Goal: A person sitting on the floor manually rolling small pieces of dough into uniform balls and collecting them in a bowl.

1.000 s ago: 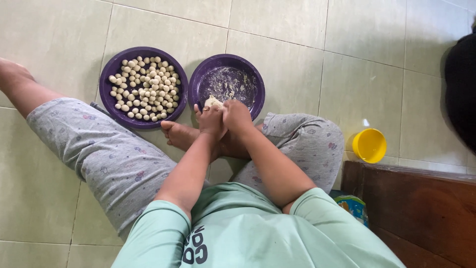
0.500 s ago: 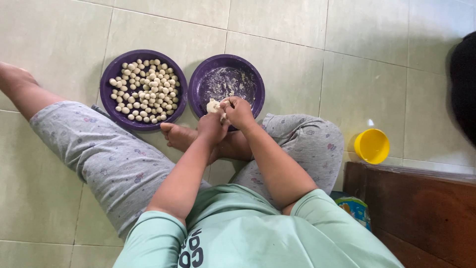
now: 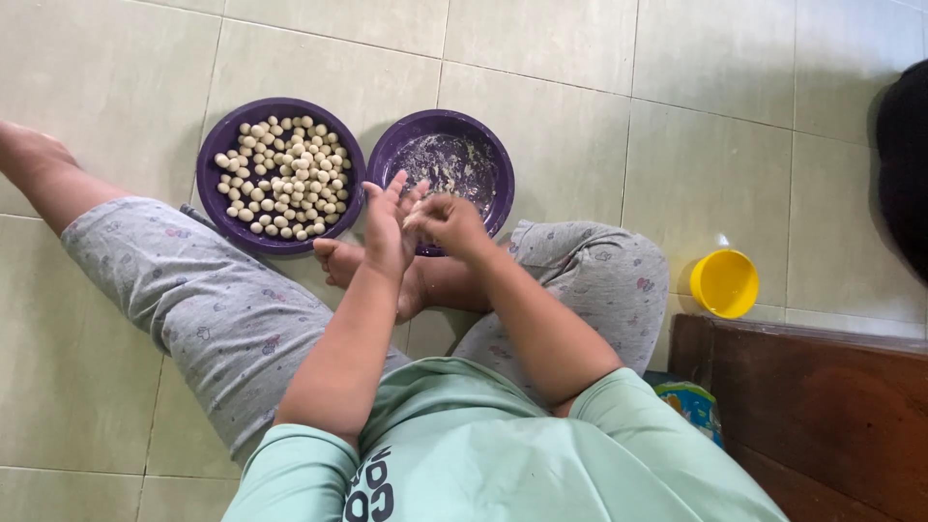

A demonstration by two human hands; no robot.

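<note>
Pale green floor tiles (image 3: 599, 126) carry two purple bowls: the left bowl (image 3: 215, 145) full of small dough balls (image 3: 285, 179), the right bowl (image 3: 488, 159) now only smeared. Since a moment ago the left hand (image 3: 385, 224) has lifted, fingers opened flat, while the right hand (image 3: 447, 222) curls against it, presumably rolling a dough piece hidden between them.

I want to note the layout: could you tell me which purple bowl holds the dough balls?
The left purple bowl, full of small pale balls.
</note>
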